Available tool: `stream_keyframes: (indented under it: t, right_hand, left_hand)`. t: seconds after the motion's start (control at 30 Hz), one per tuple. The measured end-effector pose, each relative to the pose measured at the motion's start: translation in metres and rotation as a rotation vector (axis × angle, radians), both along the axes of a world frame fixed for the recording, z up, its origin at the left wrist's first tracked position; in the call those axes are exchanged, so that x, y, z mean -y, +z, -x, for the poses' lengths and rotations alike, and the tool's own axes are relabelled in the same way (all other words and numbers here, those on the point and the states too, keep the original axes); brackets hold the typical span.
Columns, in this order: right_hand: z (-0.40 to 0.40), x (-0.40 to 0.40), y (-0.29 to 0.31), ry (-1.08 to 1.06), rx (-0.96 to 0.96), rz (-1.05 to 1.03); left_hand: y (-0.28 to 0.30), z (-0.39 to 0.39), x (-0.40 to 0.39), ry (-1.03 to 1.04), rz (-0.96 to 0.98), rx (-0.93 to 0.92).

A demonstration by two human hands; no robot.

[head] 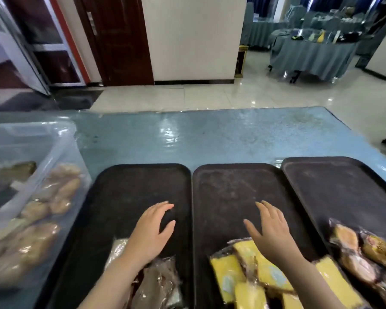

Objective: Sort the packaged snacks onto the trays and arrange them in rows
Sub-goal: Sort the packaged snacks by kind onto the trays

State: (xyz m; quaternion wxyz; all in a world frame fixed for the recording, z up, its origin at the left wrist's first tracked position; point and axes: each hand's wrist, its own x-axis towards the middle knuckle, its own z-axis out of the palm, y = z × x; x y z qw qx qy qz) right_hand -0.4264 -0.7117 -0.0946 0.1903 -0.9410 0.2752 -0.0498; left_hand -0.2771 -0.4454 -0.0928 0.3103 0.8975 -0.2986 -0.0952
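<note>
Trays [143, 188] lie side by side along the table's [210, 134] near edge. Left hand [153, 230] and right hand [272, 230] hover over them, fingers spread, holding nothing. Snacks [250, 270] crowd the trays' near ends; more fill the bin [60, 152] at the left edge.

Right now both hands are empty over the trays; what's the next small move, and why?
Probably reach the left hand left to the clear bin and take one wrapped snack. Both it and the right hand are open and hold nothing, the bin still holds many packs, and the far part of each tray, such as the middle tray, is bare.
</note>
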Motion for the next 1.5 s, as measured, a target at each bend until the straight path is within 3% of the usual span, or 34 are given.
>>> stream_keyframes:
  t: [0.3, 0.7, 0.87, 1.1, 1.3, 1.5]
  right_hand:
    - [-0.069, -0.072, 0.012, 0.142, 0.01, 0.034]
    - [-0.136, -0.142, -0.005, 0.271, 0.005, -0.177]
    - [-0.171, -0.173, 0.019, 0.337, 0.061, -0.192]
    - [-0.219, -0.258, 0.066, 0.36, 0.16, -0.195]
    - [-0.261, -0.359, 0.096, 0.412, 0.204, -0.18]
    - [-0.314, -0.439, 0.118, 0.549, 0.089, -0.032]
  left_hand:
    - [0.002, -0.047, -0.072, 0.078, -0.085, 0.06]
    - [0.039, -0.065, -0.116, 0.019, -0.138, 0.224]
    - [0.069, -0.098, -0.149, 0.096, -0.059, 0.242]
    - [0.104, -0.158, -0.228, -0.006, -0.051, 0.355]
    - [0.107, -0.226, -0.324, -0.079, -0.198, 0.331]
    - [0.11, -0.291, -0.374, -0.128, -0.459, 0.343]
